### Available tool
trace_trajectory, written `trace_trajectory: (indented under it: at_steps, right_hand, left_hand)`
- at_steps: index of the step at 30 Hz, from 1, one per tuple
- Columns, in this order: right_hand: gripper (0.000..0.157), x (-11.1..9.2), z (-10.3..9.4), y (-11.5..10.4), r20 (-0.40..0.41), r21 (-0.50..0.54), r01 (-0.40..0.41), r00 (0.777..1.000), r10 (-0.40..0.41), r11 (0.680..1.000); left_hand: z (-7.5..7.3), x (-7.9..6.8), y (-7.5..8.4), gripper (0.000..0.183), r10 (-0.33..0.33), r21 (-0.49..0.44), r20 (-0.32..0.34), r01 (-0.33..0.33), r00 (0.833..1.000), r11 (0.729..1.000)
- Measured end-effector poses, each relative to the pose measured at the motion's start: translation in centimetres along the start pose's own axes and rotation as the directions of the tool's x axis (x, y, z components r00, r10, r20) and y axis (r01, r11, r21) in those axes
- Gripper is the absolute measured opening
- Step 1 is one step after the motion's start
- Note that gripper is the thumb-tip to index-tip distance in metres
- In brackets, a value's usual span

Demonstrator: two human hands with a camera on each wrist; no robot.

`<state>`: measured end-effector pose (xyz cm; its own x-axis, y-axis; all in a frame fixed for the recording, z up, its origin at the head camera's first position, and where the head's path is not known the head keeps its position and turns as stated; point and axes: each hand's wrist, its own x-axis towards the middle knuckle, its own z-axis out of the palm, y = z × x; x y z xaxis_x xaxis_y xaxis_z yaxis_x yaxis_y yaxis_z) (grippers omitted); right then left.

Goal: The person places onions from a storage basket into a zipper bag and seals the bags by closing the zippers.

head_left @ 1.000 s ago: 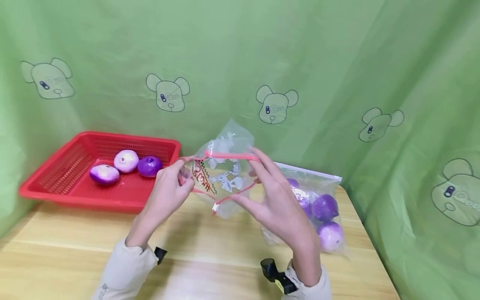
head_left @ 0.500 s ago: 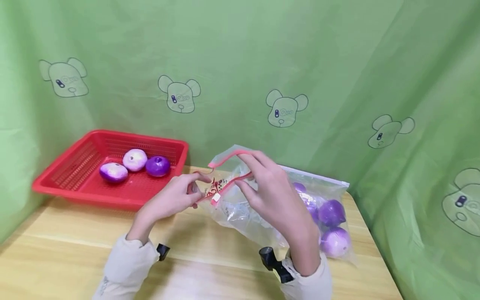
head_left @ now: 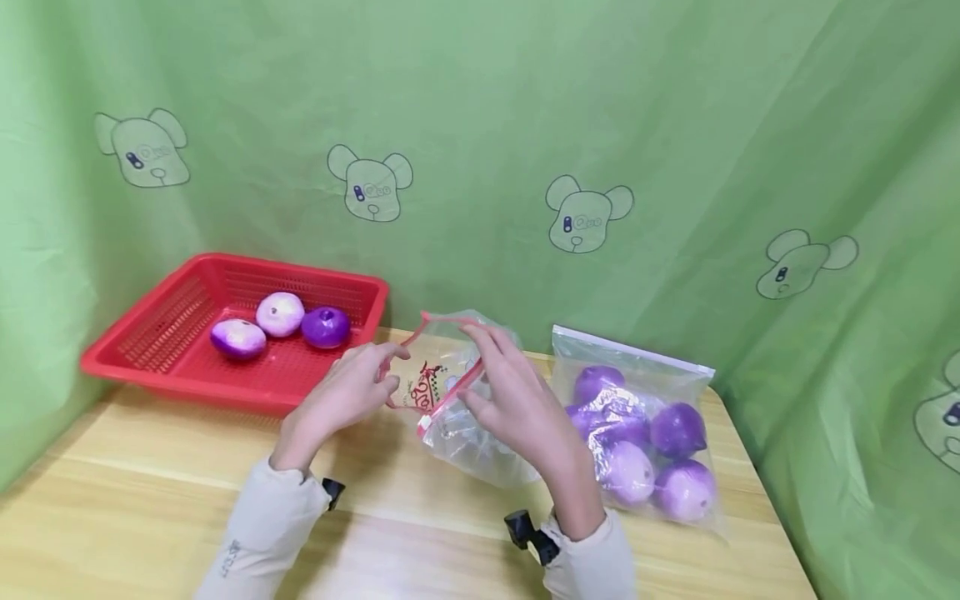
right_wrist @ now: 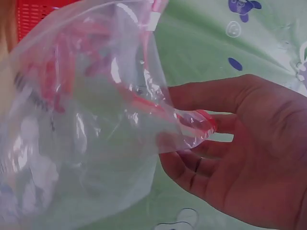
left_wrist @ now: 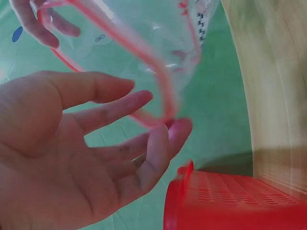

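A clear zip bag (head_left: 480,442) with a red-edged mouth and red printing hangs between the two hands, its mouth spread wide. My left hand (head_left: 348,387) has its fingers at the left end of the red rim (left_wrist: 163,81); the thumb stands apart from it in the left wrist view. On the right, my right hand (head_left: 517,400) grips the rim between thumb and curled fingers. A white slider (head_left: 423,423) sits at the near corner of the mouth. No onion shows inside this bag.
A red basket (head_left: 150,379) at the left holds a few purple-and-white onions (head_left: 281,314). To the right lies a second clear zip bag (head_left: 637,354) with several purple onions (head_left: 678,429). A green curtain (head_left: 465,100) hangs behind the wooden table (head_left: 405,533).
The bag has been lowered and turned, narrowing and then spreading its mouth again. Both hands came down and closer together. The view has shifted slightly left.
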<state>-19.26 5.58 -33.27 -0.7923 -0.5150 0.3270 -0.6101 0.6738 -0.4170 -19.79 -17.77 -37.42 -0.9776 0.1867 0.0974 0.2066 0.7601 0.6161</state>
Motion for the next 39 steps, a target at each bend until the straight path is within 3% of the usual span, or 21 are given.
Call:
trace_trajectory:
  at_steps: [5,11,19,22,30,39]
  right_hand:
    - [0.09,0.5,0.9,0.6,0.008,0.029,0.003,1.0,-0.003,1.0]
    - [0.09,0.7,0.8,1.2,-0.045,0.05,0.004,0.999,-0.002,0.999]
    - [0.091,1.1,1.0,1.3,-0.021,0.069,-0.036,0.999,0.038,0.997]
    - [0.091,1.1,1.2,1.4,-0.003,0.073,-0.046,0.999,0.047,0.996]
    - [0.091,0.8,1.0,1.7,-0.026,0.058,-0.044,0.999,0.045,0.997]
    - [0.092,0.5,0.2,1.7,-0.027,0.075,-0.048,0.998,0.05,0.996]
  left_hand:
    - [0.0,0.2,-0.1,0.018,0.031,0.043,-0.143,-0.025,0.989,0.999]
    - [-0.1,0.5,-0.7,0.018,0.056,0.013,-0.276,-0.054,0.96,0.998]
    - [-0.8,0.1,-4.9,0.022,0.109,0.079,-0.451,-0.082,0.886,0.993]
    - [-1.0,-0.4,-6.4,0.027,0.103,0.094,-0.483,-0.065,0.87,0.993]
    - [-1.4,-1.0,-8.0,0.038,0.059,0.117,-0.459,-0.006,0.887,0.993]
    - [-3.5,-0.8,-11.2,0.034,0.058,0.178,-0.479,0.032,0.876,0.984]
